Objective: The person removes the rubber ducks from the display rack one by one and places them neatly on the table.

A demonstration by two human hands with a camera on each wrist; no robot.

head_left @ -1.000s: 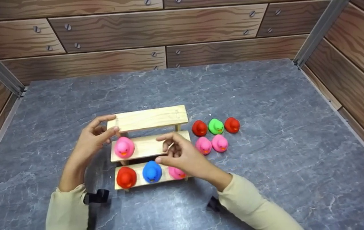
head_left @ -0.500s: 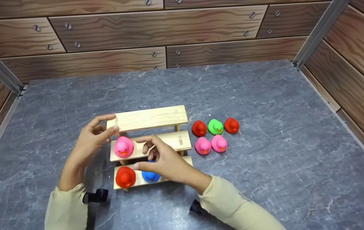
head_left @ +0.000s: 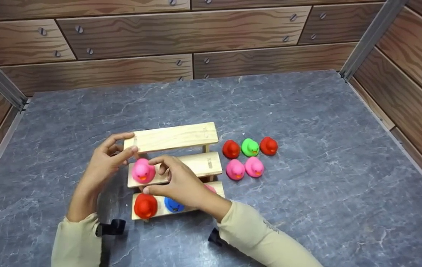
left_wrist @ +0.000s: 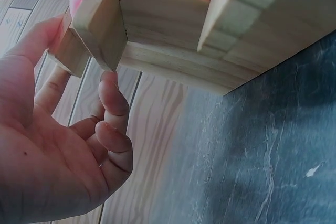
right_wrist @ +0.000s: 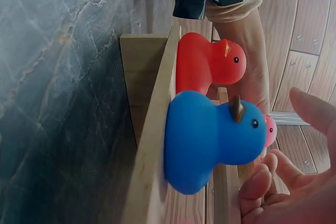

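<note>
In the head view my left hand (head_left: 103, 163) grips the left end of the three-step wooden stand's top shelf (head_left: 175, 136); the left wrist view shows the fingers at the board's edge (left_wrist: 100, 19). My right hand (head_left: 185, 185) hovers over the middle and lower shelves, thumb and index finger apart, holding nothing. Its index fingertip is beside the pink duck (head_left: 143, 171) on the middle shelf; whether they touch, I cannot tell. On the lower shelf stand a red duck (head_left: 145, 206), a blue duck (head_left: 174, 204) partly under my hand, and a mostly hidden pink duck (head_left: 210, 188).
Right of the stand, on the grey marbled surface (head_left: 326, 148), are a red duck (head_left: 231, 149), a green duck (head_left: 250, 147) and another red duck (head_left: 269, 145), with two pink ducks (head_left: 235, 170) nearer me. Wood-patterned walls (head_left: 181, 37) stand behind and at the sides.
My right hand has moved left across the stand, from near the lower shelf's pink duck to beside the middle shelf's pink duck. My left hand has kept its hold.
</note>
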